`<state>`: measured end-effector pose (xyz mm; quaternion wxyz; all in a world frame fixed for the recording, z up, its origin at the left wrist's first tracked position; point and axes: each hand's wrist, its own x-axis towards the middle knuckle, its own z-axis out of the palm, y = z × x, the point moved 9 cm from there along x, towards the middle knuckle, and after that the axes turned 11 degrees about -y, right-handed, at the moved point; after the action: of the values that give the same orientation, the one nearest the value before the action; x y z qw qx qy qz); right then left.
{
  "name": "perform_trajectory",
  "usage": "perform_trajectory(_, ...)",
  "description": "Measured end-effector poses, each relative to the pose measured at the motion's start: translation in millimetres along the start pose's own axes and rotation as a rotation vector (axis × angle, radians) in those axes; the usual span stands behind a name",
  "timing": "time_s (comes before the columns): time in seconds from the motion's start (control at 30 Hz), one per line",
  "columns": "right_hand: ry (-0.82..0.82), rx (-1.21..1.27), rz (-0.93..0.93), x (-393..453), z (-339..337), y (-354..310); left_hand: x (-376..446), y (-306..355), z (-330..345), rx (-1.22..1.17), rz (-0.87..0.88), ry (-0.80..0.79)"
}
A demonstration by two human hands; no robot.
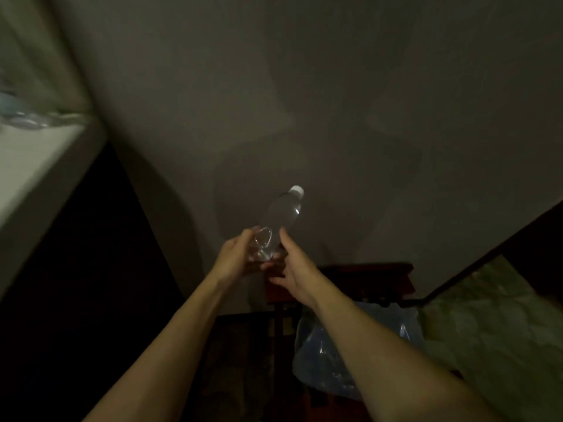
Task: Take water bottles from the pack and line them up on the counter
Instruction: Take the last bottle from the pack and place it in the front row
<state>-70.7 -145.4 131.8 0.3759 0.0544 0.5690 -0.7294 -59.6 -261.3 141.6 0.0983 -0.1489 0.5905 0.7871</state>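
So the water bottle is up in the middle, tilted with its cap end away, left hand on its left side and right hand on its right. Below the hands sits a small table, with the plastic pack just in front of it. The counter is way off on the left.

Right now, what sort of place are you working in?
Probably a dim room in a home. A pale counter runs along the left, a dark red wooden stool or small table stands by the plain wall, and a plastic-wrapped bottle pack sits below.
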Motion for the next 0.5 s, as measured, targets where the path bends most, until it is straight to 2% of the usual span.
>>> perform_trajectory(0.13,-0.128,0.149,-0.202,-31,37,-37,-45,33,13,-0.057,0.087,-0.066)
perform_trajectory(0.2,-0.175,0.220,-0.297,-50,53,-50,-70,49,16,0.007,0.126,-0.042)
perform_trajectory(0.3,-0.232,0.196,-0.420,-80,82,-68,-110,89,11,0.307,0.284,0.072)
perform_trajectory(0.37,-0.230,0.085,-0.487,-98,99,-79,-139,122,9,0.520,0.394,0.163)
perform_trajectory(0.5,-0.186,-0.117,-0.604,-127,134,-102,-185,188,0,0.882,0.485,0.425)
